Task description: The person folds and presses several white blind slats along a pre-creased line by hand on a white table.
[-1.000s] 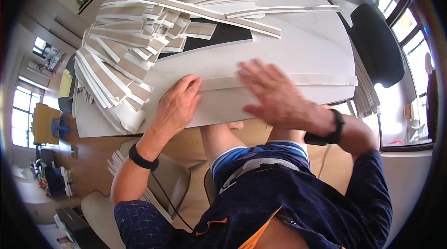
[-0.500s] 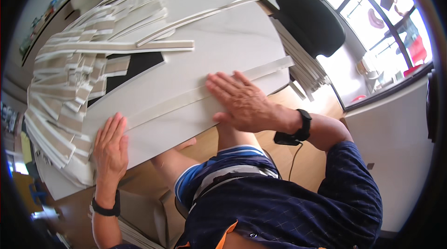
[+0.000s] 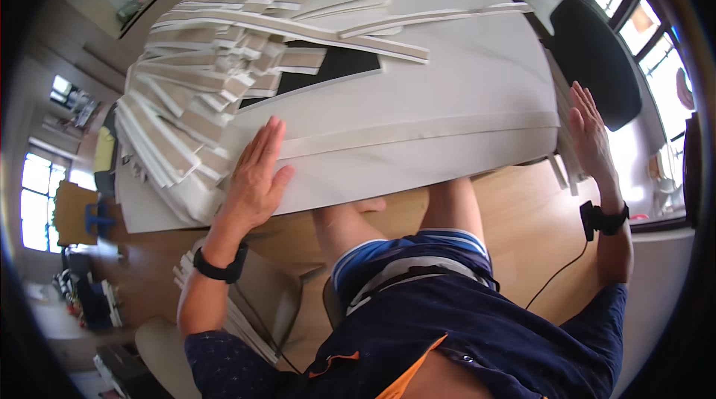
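A long off-white strip [image 3: 418, 131] lies stretched across the white table, along its near side. At the strip's left end is my left hand [image 3: 257, 179], its fingers straight and nothing held; whether it presses on the strip I cannot tell. Out past the table's right edge, beyond the strip's other end, my right hand [image 3: 591, 138] is held up flat with fingers stretched out and nothing in it. Many beige strips with white edges form a heap [image 3: 201, 86] on the table's left side. One longer beige-and-white strip [image 3: 328, 31] reaches rightward from that heap.
Under the loose strips shows a flat black piece [image 3: 335, 71]. The rounded table [image 3: 477, 63] has another strip [image 3: 447, 16] sticking out over its far right edge. A black chair [image 3: 597, 63] stands at the right. More strips hang or lean below [image 3: 563, 171] the table's right end.
My right hand has left the strip and moved right, past the table's edge. My left hand stays near the strip's left end. The view has shifted and turned.
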A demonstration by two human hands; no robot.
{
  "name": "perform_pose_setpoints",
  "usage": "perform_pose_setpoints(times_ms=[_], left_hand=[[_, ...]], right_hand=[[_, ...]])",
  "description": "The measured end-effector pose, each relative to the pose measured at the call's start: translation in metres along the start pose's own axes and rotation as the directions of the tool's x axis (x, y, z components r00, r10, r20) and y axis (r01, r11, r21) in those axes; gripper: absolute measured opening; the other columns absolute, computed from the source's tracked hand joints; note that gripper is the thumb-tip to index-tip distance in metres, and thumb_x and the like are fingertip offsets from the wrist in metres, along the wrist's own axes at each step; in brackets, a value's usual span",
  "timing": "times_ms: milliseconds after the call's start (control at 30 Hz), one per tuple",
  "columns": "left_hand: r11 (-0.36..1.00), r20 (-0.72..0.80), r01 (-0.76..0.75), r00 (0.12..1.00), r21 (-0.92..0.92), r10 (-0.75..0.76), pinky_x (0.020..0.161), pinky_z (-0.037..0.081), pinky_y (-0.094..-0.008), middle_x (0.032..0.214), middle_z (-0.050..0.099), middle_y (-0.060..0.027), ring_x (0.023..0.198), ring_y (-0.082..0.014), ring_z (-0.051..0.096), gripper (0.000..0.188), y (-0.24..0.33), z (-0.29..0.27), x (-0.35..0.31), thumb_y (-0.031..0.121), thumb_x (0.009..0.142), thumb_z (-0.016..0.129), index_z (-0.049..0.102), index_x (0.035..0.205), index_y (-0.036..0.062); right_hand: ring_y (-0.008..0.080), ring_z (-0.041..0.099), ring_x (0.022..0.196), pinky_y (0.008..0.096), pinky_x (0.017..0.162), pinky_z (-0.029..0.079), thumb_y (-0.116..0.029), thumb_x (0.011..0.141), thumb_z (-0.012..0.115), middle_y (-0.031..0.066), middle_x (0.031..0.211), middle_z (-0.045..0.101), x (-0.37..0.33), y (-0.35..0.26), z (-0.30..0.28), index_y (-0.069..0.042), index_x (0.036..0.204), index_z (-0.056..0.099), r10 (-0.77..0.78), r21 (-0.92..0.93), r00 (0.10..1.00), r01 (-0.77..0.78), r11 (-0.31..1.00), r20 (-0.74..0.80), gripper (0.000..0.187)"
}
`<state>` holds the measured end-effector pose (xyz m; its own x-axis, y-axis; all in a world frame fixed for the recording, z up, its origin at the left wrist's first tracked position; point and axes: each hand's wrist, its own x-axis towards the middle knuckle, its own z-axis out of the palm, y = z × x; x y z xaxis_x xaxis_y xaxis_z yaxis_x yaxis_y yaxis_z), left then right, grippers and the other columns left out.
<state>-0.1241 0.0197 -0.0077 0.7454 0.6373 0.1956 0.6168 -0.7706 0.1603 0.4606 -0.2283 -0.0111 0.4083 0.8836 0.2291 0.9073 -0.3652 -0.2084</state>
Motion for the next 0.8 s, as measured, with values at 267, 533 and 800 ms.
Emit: perform_pose_setpoints(times_ms=[267, 533, 800], left_hand=[[0.998, 0.097, -0.002, 0.995, 0.067, -0.004, 0.129, 0.028, -0.0525, 0.169, 0.043, -0.0149, 0.156, -0.0367, 0.039, 0.074, 0.006, 0.004, -0.02, 0.053, 0.108, 0.053, 0.041, 0.165, 0.0076], [0.963, -0.116, 0.251, 0.958, -0.096, -0.261, 0.111, 0.05, -0.0442, 0.148, 0.064, -0.0168, 0.135, -0.039, 0.06, 0.048, -0.005, -0.005, -0.023, 0.031, 0.104, 0.065, 0.064, 0.144, 0.0046], [0.978, -0.085, 0.089, 0.991, -0.186, -0.106, 0.092, 0.055, -0.0407, 0.111, 0.072, -0.0154, 0.102, -0.0362, 0.069, 0.026, 0.009, -0.005, 0.032, 0.005, 0.089, 0.076, 0.076, 0.114, -0.0014]], right_hand=[[0.0356, 0.021, 0.165, 0.0511, 0.134, 0.013, -0.074, 0.108, 0.026, 0.019, 0.176, 0.028, -0.007, -0.096, 0.028, -0.001, 0.168, 0.03, -0.316, -0.035, 0.914, 0.335, 0.942, 0.255, 0.095], [0.0366, 0.028, 0.162, 0.0511, 0.132, 0.02, -0.066, 0.11, 0.036, 0.0194, 0.172, 0.036, 0.003, -0.086, 0.015, -0.003, 0.165, 0.038, -0.307, 0.07, 0.922, 0.299, 0.952, 0.237, 0.084], [0.0352, 0.068, 0.112, 0.0441, 0.098, 0.055, 0.0, 0.089, 0.078, 0.0138, 0.116, 0.071, 0.026, -0.1, -0.008, -0.001, 0.116, 0.077, -0.319, 0.159, 0.945, 0.304, 0.939, 0.077, 0.027]])
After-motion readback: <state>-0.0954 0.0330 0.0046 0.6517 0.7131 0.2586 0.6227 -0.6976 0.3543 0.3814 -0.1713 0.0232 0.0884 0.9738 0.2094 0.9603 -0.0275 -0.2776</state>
